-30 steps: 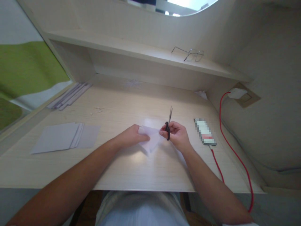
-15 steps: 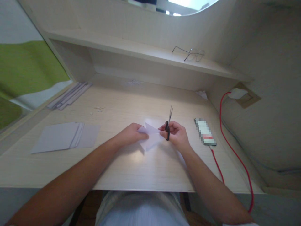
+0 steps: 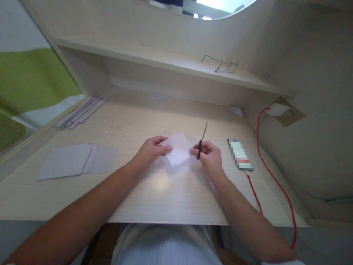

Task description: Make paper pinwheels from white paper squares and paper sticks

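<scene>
Nearest, over the middle of the surface (image 3: 165, 195), the left hand (image 3: 150, 151) pinches a folded white paper (image 3: 178, 151) by its edge, holding it raised and steady. Just right of it, the right hand (image 3: 209, 156) is closed around black scissors (image 3: 201, 141), blades together and pointing away, clear of the sheet. Farther left lies a paper stack (image 3: 74, 160); glasses (image 3: 223, 63) rest on the shelf (image 3: 154, 55).

1. No words or numbers can be read anywhere.
2. The flat thing (image 3: 241, 154) on the desk, just right of the right hand's fingers (image 3: 196, 148), is all blurred.
</scene>
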The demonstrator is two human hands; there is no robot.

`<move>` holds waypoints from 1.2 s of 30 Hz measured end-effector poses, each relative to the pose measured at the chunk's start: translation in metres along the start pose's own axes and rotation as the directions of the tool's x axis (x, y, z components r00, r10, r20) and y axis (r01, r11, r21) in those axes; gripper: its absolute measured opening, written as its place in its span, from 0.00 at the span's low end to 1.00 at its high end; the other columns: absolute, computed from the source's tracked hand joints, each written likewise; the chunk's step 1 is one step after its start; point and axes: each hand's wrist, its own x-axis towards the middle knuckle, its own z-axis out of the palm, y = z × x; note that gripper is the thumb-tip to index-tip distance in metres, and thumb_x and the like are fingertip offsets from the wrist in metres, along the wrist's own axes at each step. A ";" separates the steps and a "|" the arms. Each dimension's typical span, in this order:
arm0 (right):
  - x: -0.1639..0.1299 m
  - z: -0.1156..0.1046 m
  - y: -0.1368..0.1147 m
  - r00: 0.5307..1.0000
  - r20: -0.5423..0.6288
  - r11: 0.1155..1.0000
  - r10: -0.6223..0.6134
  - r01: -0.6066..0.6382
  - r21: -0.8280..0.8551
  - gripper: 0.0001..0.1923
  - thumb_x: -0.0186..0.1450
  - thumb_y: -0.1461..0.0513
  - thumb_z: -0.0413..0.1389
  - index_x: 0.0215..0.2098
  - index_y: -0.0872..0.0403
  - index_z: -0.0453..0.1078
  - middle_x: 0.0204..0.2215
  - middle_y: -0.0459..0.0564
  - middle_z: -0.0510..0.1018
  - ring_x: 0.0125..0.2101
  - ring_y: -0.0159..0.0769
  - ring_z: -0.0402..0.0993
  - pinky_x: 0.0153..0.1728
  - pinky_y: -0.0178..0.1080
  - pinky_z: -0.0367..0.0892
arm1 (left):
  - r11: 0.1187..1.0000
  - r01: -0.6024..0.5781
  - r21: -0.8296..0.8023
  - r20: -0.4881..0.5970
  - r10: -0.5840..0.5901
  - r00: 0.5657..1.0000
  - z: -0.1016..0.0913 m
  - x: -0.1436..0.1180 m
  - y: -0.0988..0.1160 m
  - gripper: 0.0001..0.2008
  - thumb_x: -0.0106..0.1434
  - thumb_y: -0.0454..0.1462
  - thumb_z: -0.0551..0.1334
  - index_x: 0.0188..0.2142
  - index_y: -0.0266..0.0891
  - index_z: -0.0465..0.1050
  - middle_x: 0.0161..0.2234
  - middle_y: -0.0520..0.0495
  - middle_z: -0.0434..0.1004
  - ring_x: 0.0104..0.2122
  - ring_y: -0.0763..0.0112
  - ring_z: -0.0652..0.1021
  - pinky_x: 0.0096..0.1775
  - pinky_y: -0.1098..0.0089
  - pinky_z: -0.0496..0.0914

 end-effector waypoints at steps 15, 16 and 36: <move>-0.007 0.020 0.012 0.983 0.095 0.974 0.160 -0.173 0.145 0.19 0.45 0.56 0.75 0.29 0.54 0.75 0.25 0.47 0.81 0.27 0.35 0.77 0.33 0.39 0.71 | 0.996 0.029 0.079 -0.099 -0.021 0.995 0.009 -0.002 -0.012 0.18 0.48 0.45 0.75 0.34 0.34 0.82 0.33 0.42 0.84 0.30 0.61 0.80 0.35 0.65 0.71; -0.007 0.019 0.010 0.978 0.119 0.975 0.169 -0.184 0.127 0.19 0.45 0.56 0.75 0.29 0.54 0.75 0.25 0.47 0.81 0.26 0.35 0.76 0.33 0.39 0.71 | 0.997 0.022 0.077 -0.107 -0.014 0.994 0.008 -0.001 -0.011 0.19 0.48 0.45 0.75 0.34 0.34 0.82 0.33 0.41 0.84 0.30 0.61 0.80 0.36 0.64 0.71; -0.001 -0.011 0.002 0.791 0.550 0.959 0.267 -0.163 -0.231 0.08 0.55 0.58 0.69 0.31 0.55 0.83 0.25 0.50 0.83 0.25 0.32 0.74 0.27 0.34 0.65 | 0.978 -0.156 -0.139 -0.314 0.106 0.944 -0.008 0.007 0.006 0.21 0.48 0.41 0.74 0.41 0.36 0.80 0.42 0.39 0.84 0.40 0.56 0.82 0.43 0.62 0.75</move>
